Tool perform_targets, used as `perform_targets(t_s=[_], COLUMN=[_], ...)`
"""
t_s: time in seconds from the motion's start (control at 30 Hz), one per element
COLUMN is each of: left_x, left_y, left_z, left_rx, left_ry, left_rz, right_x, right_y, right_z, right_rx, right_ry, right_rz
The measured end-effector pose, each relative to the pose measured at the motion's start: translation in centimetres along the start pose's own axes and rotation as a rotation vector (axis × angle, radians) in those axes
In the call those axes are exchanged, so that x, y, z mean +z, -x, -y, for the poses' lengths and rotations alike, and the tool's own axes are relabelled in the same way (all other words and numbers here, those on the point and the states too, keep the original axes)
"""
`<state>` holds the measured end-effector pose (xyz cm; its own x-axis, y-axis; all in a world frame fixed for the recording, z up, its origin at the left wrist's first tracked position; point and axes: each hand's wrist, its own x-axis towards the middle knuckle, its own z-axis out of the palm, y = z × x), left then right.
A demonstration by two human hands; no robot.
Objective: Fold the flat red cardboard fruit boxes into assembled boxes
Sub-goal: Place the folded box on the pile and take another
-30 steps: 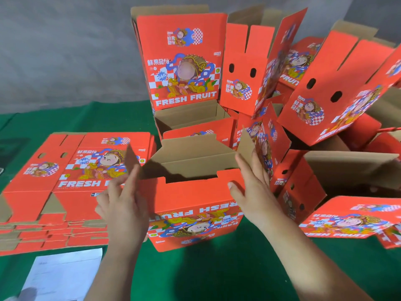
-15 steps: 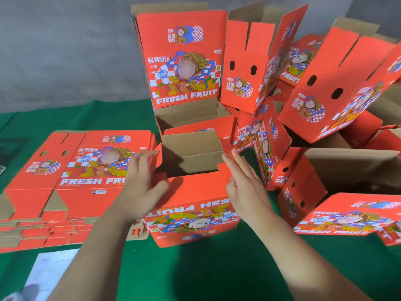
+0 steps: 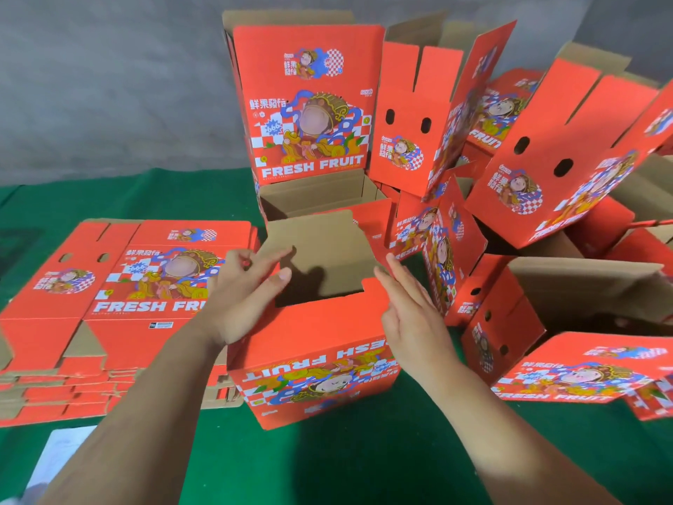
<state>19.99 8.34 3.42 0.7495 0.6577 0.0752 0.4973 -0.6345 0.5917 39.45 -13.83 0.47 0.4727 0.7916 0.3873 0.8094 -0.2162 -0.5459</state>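
Folding inward now, the side flaps that stood splayed 1 second ago lie turned over the mouth of the box (image 3: 313, 362) you are working on, which sits upside down on the green bench (image 3: 364, 464) at 6 o'clock, its print inverted toward you. Your left hand (image 3: 242, 289) has come in from the 9 o'clock side and grips the left flap, fingers curled over its edge and thumb pointing into the opening. Your right hand (image 3: 411, 322) rests released and flat against the box's right corner at 3 o'clock, fingers straight, pressing the red flap inward. Beyond the opening the brown rear flap (image 3: 320, 246) stands raised at 12 o'clock, not yet down. That suggests the base is about half closed; the rear flap probably goes next. At 9 o'clock the stack of flat boxes (image 3: 120, 286) waits. Farther back, from 12 to 3 o'clock, assembled boxes (image 3: 309, 103) are heaped.
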Motion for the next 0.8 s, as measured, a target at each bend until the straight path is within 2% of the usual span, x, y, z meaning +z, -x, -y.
perform_targets(t_s=[0.07, 0.17, 0.3, 0.43, 0.53, 0.57, 0.67, 0.73, 0.8], left_x=[0.4, 1.6, 2.1, 1.6, 1.7, 1.8, 2.1, 1.8, 1.6], left_y=[-0.4, -0.5, -0.6, 0.0, 0.4, 0.4, 0.2, 0.1, -0.2], left_z=[0.2, 0.1, 0.4, 0.7, 0.8, 0.6, -0.2, -0.6, -1.2], left_rx=[-0.025, 0.003, 0.046, 0.096, 0.109, 0.095, 0.081, -0.026, -0.249], left_ry=[-0.156, -0.260, -0.135, 0.136, 0.078, 0.016, -0.177, -0.227, -0.261], left_rz=[0.013, -0.127, -0.257, -0.323, -0.278, -0.251, -0.179, -0.114, -0.050], right_x=[0.0, -0.1, -0.3, -0.6, -0.6, -0.6, 0.1, 0.8, 1.0], right_y=[0.1, 0.2, 0.4, -0.6, -2.7, -3.5, -5.0, -5.4, -5.7], right_z=[-0.1, -0.1, -0.1, 0.3, 0.5, 0.5, 0.7, 0.8, 0.7], right_rx=[-0.019, -0.007, 0.038, 0.124, 0.270, 0.288, 0.292, 0.318, 0.364], right_ry=[-0.002, -0.037, -0.058, -0.048, -0.217, -0.184, 0.145, 0.204, 0.190], right_rz=[0.024, 0.027, 0.051, 0.089, 0.065, 0.080, 0.210, 0.264, 0.316])
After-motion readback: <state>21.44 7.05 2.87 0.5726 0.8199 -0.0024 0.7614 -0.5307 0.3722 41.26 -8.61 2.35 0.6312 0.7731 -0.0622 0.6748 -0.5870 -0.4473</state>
